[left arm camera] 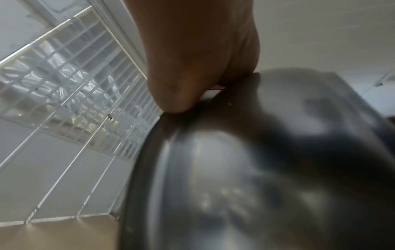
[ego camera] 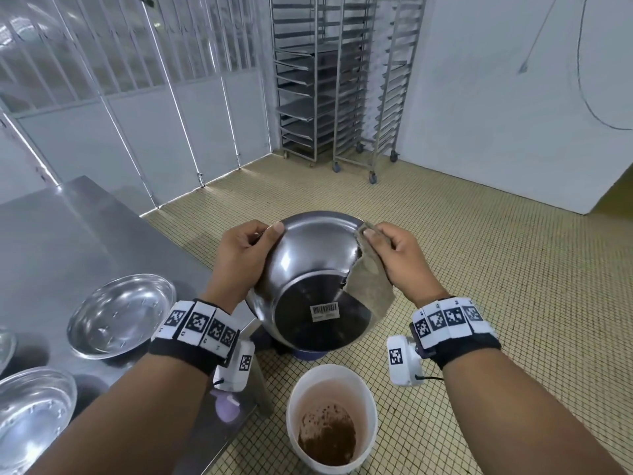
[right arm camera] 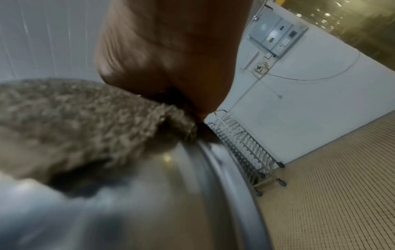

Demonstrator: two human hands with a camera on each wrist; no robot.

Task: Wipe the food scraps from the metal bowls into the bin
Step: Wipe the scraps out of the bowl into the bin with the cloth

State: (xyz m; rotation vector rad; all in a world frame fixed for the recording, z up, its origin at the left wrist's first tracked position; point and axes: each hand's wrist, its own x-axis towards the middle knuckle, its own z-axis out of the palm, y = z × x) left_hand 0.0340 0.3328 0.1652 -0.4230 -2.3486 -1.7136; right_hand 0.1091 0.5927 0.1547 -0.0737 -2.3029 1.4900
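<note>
A metal bowl (ego camera: pixel 308 269) is held tipped away from me, its underside with a barcode sticker facing the head camera, above a white bin (ego camera: pixel 330 378) holding brown scraps. My left hand (ego camera: pixel 246 248) grips the bowl's left rim (left arm camera: pixel 171 135), thumb on the outside. My right hand (ego camera: pixel 394 252) pinches a grey-brown cloth (ego camera: pixel 368 279) against the right rim; the cloth (right arm camera: pixel 74 121) drapes over the bowl's outer wall (right arm camera: pixel 160 203). The bowl's inside is hidden.
A steel table (ego camera: pixel 68 241) at left carries other metal bowls (ego camera: pixel 120 313), (ego camera: pixel 30 413). Wheeled tray racks (ego camera: pixel 339 80) stand at the far wall. Tiled floor (ego camera: pixel 496 269) stretches ahead and to the right.
</note>
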